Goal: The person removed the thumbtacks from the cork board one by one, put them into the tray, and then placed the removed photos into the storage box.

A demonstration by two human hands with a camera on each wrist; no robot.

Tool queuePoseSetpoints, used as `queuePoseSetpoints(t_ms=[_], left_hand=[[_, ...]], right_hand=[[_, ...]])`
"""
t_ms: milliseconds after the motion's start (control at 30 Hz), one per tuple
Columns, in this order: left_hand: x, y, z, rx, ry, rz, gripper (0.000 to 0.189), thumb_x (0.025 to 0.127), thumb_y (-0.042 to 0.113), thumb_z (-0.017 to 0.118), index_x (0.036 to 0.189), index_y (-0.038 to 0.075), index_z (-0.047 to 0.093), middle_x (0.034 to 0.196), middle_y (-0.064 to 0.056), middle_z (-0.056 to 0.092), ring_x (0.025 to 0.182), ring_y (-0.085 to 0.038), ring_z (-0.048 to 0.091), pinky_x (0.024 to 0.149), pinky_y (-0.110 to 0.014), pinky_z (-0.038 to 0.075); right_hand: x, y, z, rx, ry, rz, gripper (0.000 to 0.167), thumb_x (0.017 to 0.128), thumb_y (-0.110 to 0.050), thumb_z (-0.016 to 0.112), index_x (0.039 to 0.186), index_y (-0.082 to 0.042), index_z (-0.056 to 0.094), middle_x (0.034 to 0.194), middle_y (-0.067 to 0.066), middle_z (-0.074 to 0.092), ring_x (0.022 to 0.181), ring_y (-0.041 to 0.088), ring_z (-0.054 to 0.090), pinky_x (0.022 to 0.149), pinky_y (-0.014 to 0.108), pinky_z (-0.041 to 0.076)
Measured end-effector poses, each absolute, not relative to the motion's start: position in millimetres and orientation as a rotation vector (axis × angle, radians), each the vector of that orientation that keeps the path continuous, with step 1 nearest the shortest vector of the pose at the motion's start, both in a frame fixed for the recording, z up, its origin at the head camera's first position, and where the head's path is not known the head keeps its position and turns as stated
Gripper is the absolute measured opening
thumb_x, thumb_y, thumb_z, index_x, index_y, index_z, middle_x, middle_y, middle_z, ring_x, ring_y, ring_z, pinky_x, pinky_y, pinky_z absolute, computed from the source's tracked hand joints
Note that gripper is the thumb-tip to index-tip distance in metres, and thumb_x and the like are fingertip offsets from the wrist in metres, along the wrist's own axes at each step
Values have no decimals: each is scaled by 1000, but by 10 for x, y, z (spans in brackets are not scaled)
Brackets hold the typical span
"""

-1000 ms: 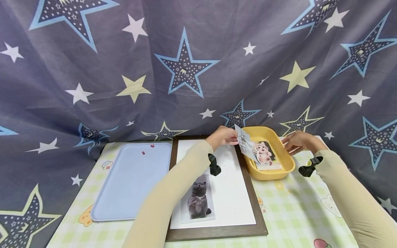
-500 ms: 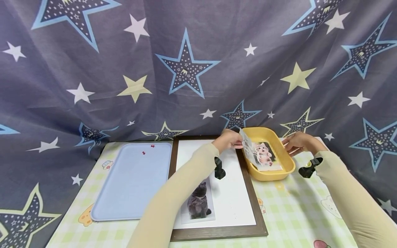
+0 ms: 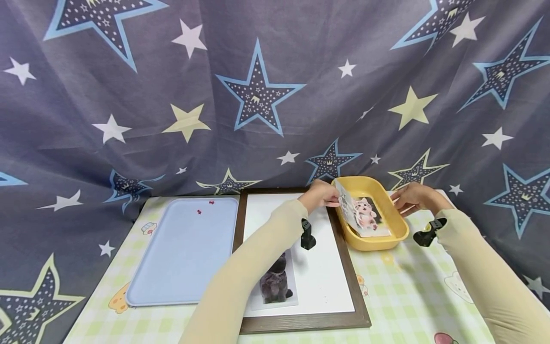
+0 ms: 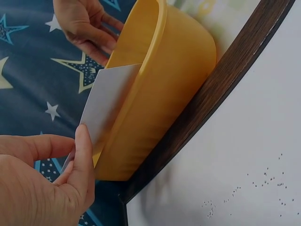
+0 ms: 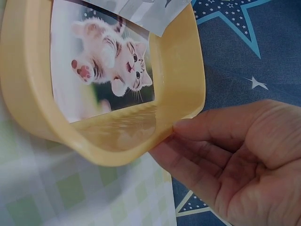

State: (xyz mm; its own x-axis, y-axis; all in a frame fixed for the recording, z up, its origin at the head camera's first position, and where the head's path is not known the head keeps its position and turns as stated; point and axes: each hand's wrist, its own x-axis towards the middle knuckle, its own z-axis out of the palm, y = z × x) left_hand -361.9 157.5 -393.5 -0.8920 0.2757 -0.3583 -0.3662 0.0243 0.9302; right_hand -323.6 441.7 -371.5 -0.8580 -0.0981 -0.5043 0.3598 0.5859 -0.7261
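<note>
At left, a blue tray (image 3: 182, 248), smooth, shallow and rectangular with rounded corners, carries two small red objects (image 3: 199, 211) near its far end. Beside it lies a white board (image 3: 320, 286) in a dark brown, wood-grained rectangular frame (image 3: 309, 323); small dark dots pepper the white surface. On its near left part a grey-cat photograph (image 3: 275, 286) lies flat, long axis running near to far, its upper portion hidden by the cream sleeve (image 3: 253, 267).

The left hand (image 3: 320, 195) pinches the slanted photo card (image 3: 347, 205) by its left margin, thumb and finger closed upon the thin sheet. The card is located at the left side of the yellow tray (image 3: 369, 244), its lower portion inside the rim. It is tilted, the held margin raised; the printed face turns to the right, the plain pale back to the left, and the long axis runs from the far end toward the near end. It partly overlaps the kitten photograph (image 3: 369, 215), which lies within the tray with the kitten's head toward the far side; whether the two sheets touch cannot be told.

The yellow tray is deep, smooth and rounded at the corners, with a ribbed band visible on its inner surface. At far right, the right hand (image 3: 413, 197) grips the tray's right rim, fingers curved against its outer side.
</note>
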Motion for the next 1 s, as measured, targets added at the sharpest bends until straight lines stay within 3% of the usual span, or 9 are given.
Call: queuePoseSetpoints(t_ms=[367, 667, 833, 1000], left_hand=[[-3516, 1706, -3933, -148, 1942, 1983, 36, 81, -23, 56, 64, 7, 46, 61, -5, 49, 54, -16, 53, 86, -41, 63], [-3470, 1782, -3906, -218, 2099, 1855, 28, 83, -19, 62, 70, 4, 53, 60, -6, 51, 50, -14, 53, 74, -32, 65], [-3524, 1825, -3950, -241, 2164, 1759, 24, 83, -16, 66, 70, 3, 58, 64, -7, 57, 51, -17, 63, 59, -25, 62], [-3578, 1885, -3984, -284, 2244, 1669, 13, 82, -12, 70, 78, -1, 65, 85, -13, 73, 72, -25, 77, 50, -21, 58]], right_hand=[[-3200, 4359, -3687, 262, 2361, -1130, 52, 92, 5, 62, 139, 19, 45, 86, 3, 71, 80, 14, 68, 83, 38, 64], [-3210, 4341, -3689, 274, 2364, -1116, 52, 94, 5, 60, 141, 19, 43, 86, 1, 71, 80, 14, 68, 85, 39, 63], [-3213, 4341, -3688, 284, 2360, -1122, 53, 94, 5, 61, 141, 19, 43, 87, 2, 71, 81, 14, 67, 85, 39, 63], [-3221, 4353, -3692, 291, 2355, -1140, 53, 93, 6, 62, 141, 19, 42, 85, 2, 71, 80, 13, 68, 85, 40, 63]])
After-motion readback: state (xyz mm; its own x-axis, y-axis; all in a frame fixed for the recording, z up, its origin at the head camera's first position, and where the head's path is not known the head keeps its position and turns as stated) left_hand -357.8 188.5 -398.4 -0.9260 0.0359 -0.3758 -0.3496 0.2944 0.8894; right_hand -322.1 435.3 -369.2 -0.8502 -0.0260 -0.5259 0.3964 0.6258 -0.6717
